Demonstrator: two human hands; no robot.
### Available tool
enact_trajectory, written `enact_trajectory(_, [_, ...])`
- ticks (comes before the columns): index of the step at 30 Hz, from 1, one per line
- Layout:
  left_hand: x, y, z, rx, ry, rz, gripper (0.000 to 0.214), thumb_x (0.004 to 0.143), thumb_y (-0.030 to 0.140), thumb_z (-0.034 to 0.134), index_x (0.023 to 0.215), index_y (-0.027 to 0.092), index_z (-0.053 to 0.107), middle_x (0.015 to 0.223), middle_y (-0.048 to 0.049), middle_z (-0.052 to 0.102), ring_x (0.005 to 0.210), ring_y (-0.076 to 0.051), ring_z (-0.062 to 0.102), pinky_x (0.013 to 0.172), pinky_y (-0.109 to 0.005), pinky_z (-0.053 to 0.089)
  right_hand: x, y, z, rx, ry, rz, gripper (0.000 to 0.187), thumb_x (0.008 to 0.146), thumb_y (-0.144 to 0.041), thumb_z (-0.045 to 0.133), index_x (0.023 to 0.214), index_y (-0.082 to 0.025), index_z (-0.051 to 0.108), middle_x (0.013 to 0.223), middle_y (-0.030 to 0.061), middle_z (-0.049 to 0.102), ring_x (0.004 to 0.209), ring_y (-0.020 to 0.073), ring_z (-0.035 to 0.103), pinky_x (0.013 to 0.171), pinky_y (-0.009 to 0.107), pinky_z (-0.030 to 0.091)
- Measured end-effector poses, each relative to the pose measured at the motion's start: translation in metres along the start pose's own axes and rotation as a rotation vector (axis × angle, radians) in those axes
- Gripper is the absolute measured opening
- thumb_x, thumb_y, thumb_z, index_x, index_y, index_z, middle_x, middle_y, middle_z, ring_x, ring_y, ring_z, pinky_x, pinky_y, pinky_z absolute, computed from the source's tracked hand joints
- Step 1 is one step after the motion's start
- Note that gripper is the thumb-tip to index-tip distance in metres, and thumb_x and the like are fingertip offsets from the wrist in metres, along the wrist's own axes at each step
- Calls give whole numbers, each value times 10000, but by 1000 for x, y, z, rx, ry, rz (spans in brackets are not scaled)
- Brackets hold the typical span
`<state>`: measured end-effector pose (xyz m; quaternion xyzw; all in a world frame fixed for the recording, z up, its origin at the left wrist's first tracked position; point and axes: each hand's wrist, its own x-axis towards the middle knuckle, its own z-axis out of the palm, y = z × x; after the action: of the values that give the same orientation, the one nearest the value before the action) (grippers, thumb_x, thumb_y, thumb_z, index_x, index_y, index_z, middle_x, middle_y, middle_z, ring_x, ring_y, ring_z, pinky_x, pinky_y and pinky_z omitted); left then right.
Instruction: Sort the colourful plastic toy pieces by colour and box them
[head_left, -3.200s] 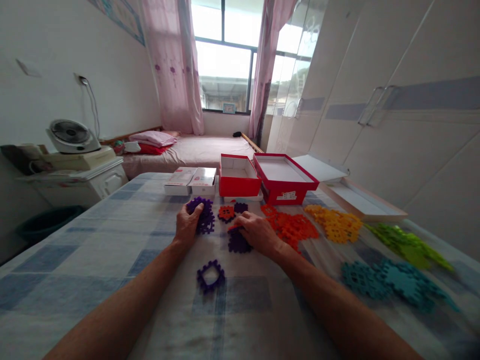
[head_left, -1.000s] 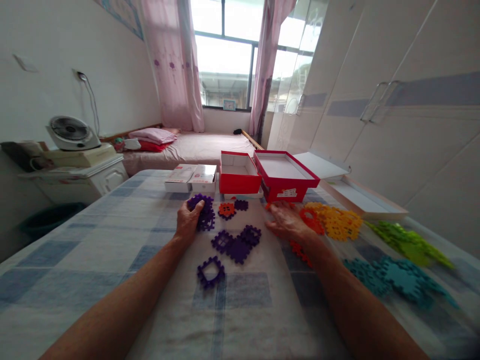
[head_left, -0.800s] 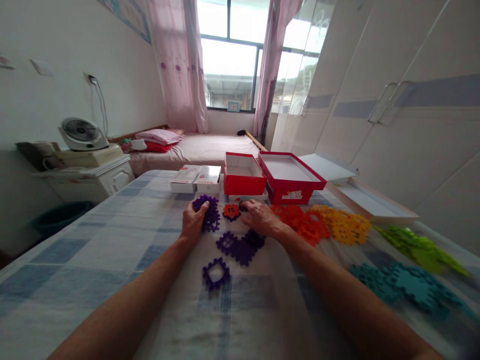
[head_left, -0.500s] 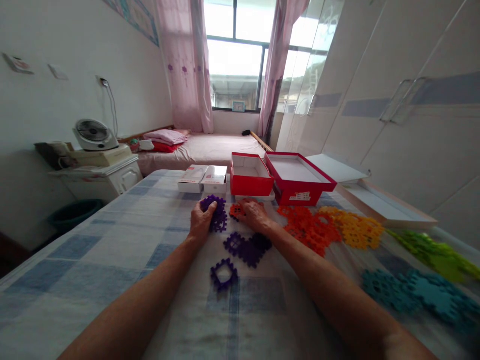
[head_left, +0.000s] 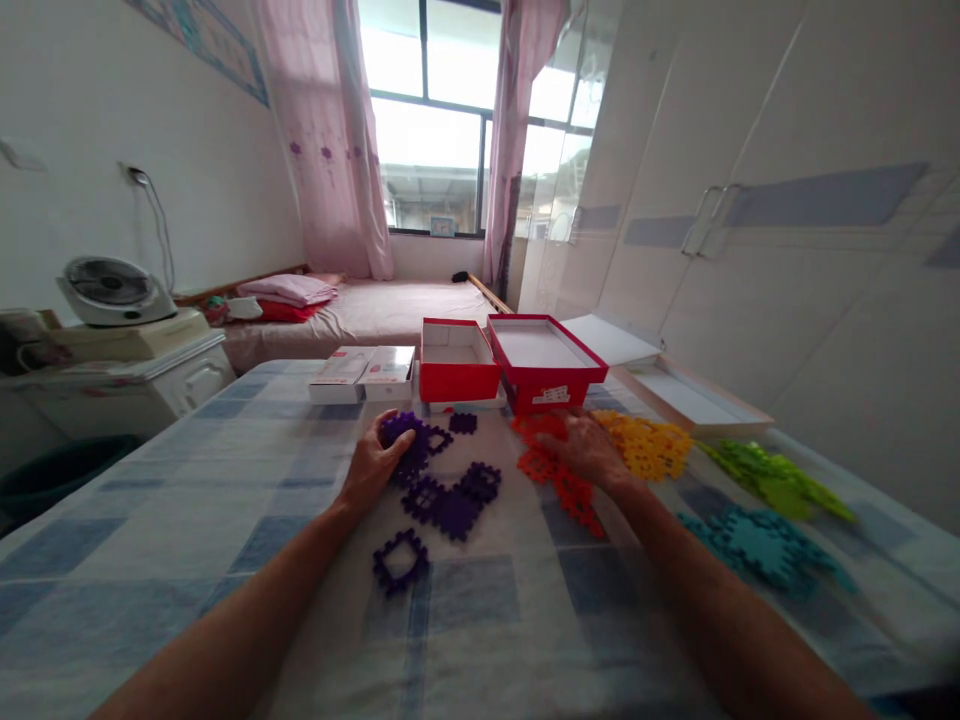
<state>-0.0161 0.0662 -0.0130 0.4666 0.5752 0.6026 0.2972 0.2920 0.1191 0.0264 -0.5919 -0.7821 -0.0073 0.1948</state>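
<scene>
My left hand (head_left: 371,465) is curled round a stack of purple interlocking tiles (head_left: 409,445), thumb on top. Just in front of it lies a flat cluster of joined purple tiles (head_left: 450,500), with a single purple square ring (head_left: 401,560) closer to me. One small purple tile (head_left: 463,422) sits by the red boxes. My right hand (head_left: 589,450) lies palm down with its fingers stretched over the orange tile pile (head_left: 544,455); nothing shows in its grip.
Two open red boxes (head_left: 457,380) (head_left: 551,385) and two white boxes (head_left: 364,370) stand at the back of the checked tablecloth. Yellow (head_left: 649,445), green (head_left: 772,475) and teal (head_left: 750,540) tile piles lie to the right. A white tray (head_left: 690,395) runs along the wardrobe.
My right hand left the spot beside the purple stack and swung right onto the orange pile. The orange tile that lay by the stack is gone from there. The left hand stayed put.
</scene>
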Motion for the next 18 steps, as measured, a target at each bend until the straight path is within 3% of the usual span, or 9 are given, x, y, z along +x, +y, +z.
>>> enact_trajectory(6, [0,7,10,82,-235,-35,674,595,427,754,1183,147,578,949,-93,690,864,-241,642,782,-340,486,-24,36,3,94,39,147,528,847,-480,447,1208,-110,555,1180,163,582,1097,259,537,930,347,393])
enact_trajectory(10, [2,10,6,153,-259,-14,718,548,446,770,1184,164,593,1070,-133,668,1020,-309,603,882,-402,450,-41,36,14,79,23,194,572,850,-491,433,1256,-95,503,1217,182,554,1121,282,514,937,369,382])
enact_trajectory(13, [-14,15,-12,358,-341,185,719,607,467,730,1254,210,550,1299,-132,544,1221,-317,472,1021,-428,349,-46,29,25,46,62,160,549,857,-477,423,1257,-108,490,1270,180,510,1155,289,474,972,399,342])
enact_trajectory(15, [-32,16,-29,571,-525,367,787,645,479,705,1355,272,436,1421,-105,418,1293,-309,390,1063,-452,301,-47,23,31,55,84,113,519,869,-457,408,1250,-113,490,1275,172,500,1169,280,452,994,403,314])
enact_trajectory(18, [-59,9,-50,807,-733,562,984,560,551,747,1414,351,302,1504,-88,264,1342,-367,285,1054,-532,291,-48,15,35,90,86,83,506,888,-447,378,1270,-128,466,1234,156,521,1149,269,453,976,393,322])
